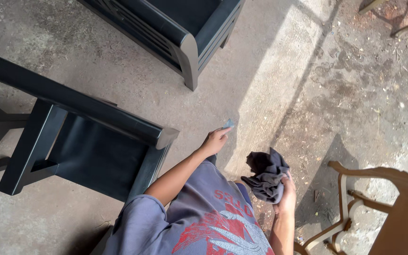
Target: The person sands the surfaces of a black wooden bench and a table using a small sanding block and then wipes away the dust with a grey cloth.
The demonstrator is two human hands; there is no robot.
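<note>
From the head camera, looking straight down, the person's left hand [215, 140] reaches forward over the concrete floor [119, 80]. Its fingers [223, 133] are pinched on a small piece of sandpaper [228, 123], grey-blue, which sticks out just past the fingertips and points toward the sunlit strip of the floor. The hand hangs just beside the front corner of a dark painted chair [95, 137], near its pale cut end, without touching it.

The right hand [286, 196] is held lower and closer to the body. Its fingers are clenched around a crumpled dark cloth [266, 175], which bulges up and to the left out of the grip, with one loose flap standing above the hand. Cloth and sandpaper are apart, the cloth below and to the right of the paper.

A second dark chair [185, 33] stands farther off at the top of the view. An unpainted wooden chair [383, 208] stands at the lower right on bare dirt [369, 89] strewn with chips and dust. The person's grey shirt [204, 212] with a red print fills the bottom edge.
</note>
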